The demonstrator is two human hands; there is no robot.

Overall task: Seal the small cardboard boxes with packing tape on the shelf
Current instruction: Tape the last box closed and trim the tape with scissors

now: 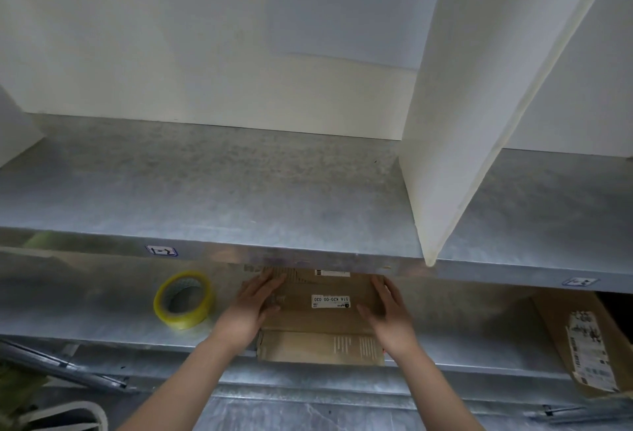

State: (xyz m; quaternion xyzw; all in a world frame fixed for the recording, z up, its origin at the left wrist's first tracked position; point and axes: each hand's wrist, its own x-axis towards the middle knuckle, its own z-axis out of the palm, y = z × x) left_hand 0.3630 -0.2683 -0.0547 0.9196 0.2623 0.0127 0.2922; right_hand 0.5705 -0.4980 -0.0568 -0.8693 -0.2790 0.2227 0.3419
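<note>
Head | rectangular cardboard box (325,316) | hands apart, flat on its sides: left hand (255,307), right hand (390,316)

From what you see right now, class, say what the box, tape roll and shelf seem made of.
Box: matt brown cardboard, printed, with paper labels.
Tape roll: glossy yellowish see-through plastic film, probably.
Shelf: dull grey metal, mottled like galvanised steel, faintly reflective.

Brown box (318,314), white label (330,301); yellow tape roll (183,300).
</note>
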